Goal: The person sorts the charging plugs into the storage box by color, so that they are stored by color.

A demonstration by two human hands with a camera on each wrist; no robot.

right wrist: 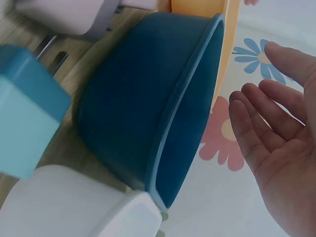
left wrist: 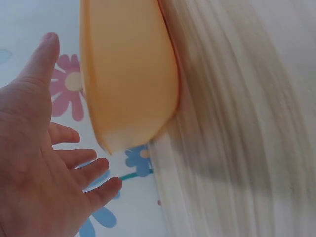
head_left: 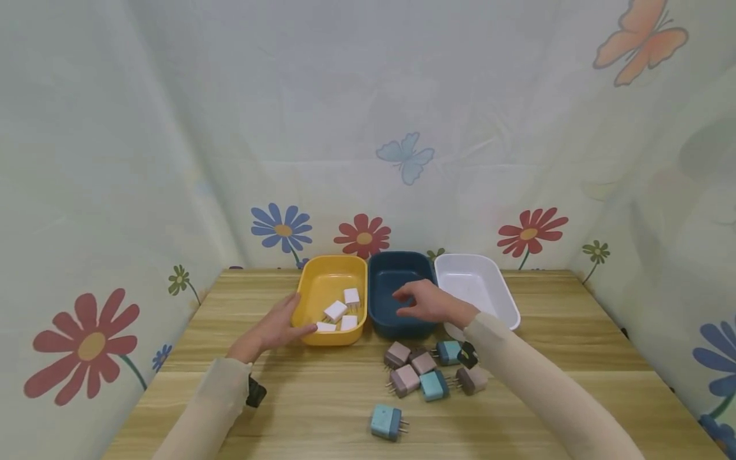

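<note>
My left hand is at the near-left rim of a yellow bin, fingers extended and thumb spread. It holds nothing, and the left wrist view has the palm beside the bin's rim. Several white plug chargers lie inside that bin. Above the dark blue bin hovers my right hand, fingers loosely bent around nothing. In the right wrist view, its palm faces the blue bin's opening. No charger shows in the visible part of that bin.
Beside the blue bin stands a white bin. In front lie several mauve plug chargers and teal ones. One teal charger lies nearer the front of the wooden table. A flowered curtain hangs behind.
</note>
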